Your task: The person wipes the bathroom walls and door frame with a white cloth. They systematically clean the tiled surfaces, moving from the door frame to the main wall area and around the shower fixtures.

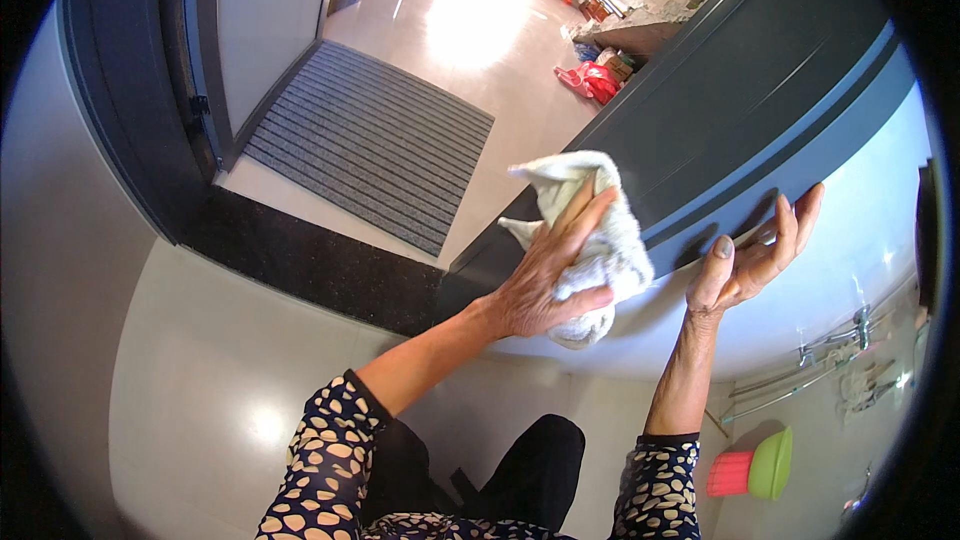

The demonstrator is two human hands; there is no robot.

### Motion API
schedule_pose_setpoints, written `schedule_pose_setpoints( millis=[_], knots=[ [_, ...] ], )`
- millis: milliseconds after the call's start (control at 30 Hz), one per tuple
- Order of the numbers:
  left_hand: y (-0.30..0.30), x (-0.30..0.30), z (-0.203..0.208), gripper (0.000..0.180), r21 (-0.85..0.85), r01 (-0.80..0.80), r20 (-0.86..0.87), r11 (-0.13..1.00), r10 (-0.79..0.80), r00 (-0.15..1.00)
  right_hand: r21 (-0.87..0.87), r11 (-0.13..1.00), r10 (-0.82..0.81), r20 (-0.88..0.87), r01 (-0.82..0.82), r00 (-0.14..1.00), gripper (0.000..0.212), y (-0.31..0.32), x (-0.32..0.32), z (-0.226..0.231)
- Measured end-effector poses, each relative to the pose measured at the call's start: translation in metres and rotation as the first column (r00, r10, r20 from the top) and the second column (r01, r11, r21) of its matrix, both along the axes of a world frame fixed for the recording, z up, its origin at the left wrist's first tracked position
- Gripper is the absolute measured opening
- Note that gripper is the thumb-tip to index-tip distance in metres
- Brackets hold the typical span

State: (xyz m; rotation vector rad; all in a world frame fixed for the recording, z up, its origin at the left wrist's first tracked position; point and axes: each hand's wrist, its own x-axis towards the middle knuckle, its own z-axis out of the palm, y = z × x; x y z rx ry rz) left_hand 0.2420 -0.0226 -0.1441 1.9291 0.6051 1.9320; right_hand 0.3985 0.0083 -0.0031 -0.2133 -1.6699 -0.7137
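A crumpled white cloth (pixel 612 258) is bunched under my left hand (pixel 545 275), its corners sticking out past my fingers. I hold it at the edge of the dark grey door frame (pixel 740 130), just right of the doorway. My right hand (pixel 755 258) is open and holds nothing. Its fingers are spread and raised beside the frame's lighter blue-grey edge, near the white wall (pixel 870 200). Whether those fingertips touch the frame, I cannot tell.
Past a black stone threshold (pixel 310 260) lies a grey striped doormat (pixel 370 140). An open door (pixel 265 20) stands at the left. Red bags (pixel 590 80) sit beyond the doorway. Lower right are a green basin (pixel 770 465), a pink-red container (pixel 730 473) and wall-mounted metal fittings (pixel 845 340).
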Motion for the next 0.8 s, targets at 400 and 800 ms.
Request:
schedule_pose_setpoints(
  millis=[400, 800],
  knots=[
    [0.021, -0.021, -0.01, 0.042, -0.143, 0.247, 0.276, 0.958, -0.201, 0.94, 0.092, 0.985, -0.147, 0.032, 0.144, 0.989, 0.056, 0.001, 0.002, -0.002],
    [0.064, -0.031, -0.15, 0.031, -0.528, 0.194, 0.411, 0.827, 0.049, 0.91, 0.136, 0.988, -0.069, 0.011, 0.067, 0.998, 0.056, 0.005, -0.001, -0.004]
  ],
)
